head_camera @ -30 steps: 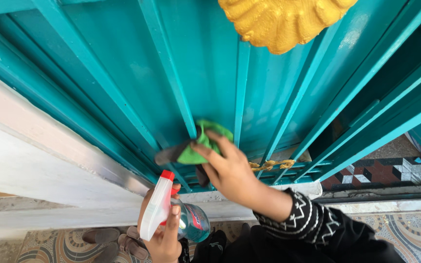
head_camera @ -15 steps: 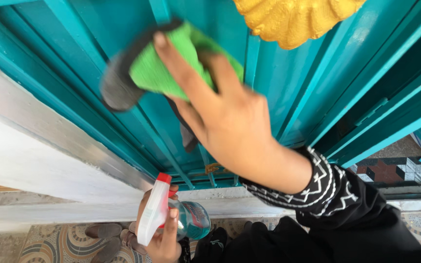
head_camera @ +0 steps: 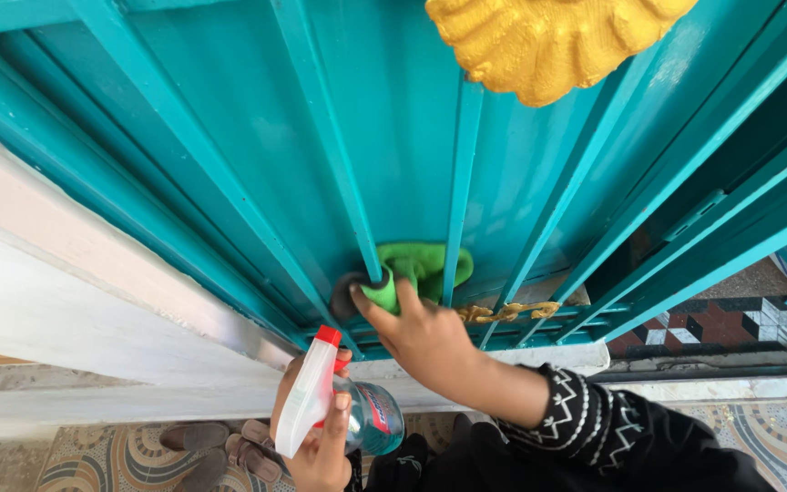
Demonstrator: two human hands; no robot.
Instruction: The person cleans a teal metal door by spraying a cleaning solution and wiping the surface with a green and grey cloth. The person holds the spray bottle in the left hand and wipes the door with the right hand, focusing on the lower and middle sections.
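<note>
My right hand (head_camera: 423,335) presses a green cloth (head_camera: 419,270) with a dark edge against the lower part of a teal metal gate (head_camera: 248,164), between two raised ribs. The sleeve on that arm is black with white zigzag trim. Lower down, my left hand (head_camera: 321,451) grips a clear spray bottle (head_camera: 357,415) of bluish liquid with a white and red trigger head, held away from the gate.
A yellow moulded ornament (head_camera: 548,41) is fixed to the gate at the top. A small gold ornament (head_camera: 507,312) sits near its base. A white wall (head_camera: 66,310) runs on the left. Sandals (head_camera: 216,446) lie on patterned floor tiles below.
My right hand swept the cloth from low on the gate up high and has come back down to the bottom of the panel. The left hand and bottle barely moved.
</note>
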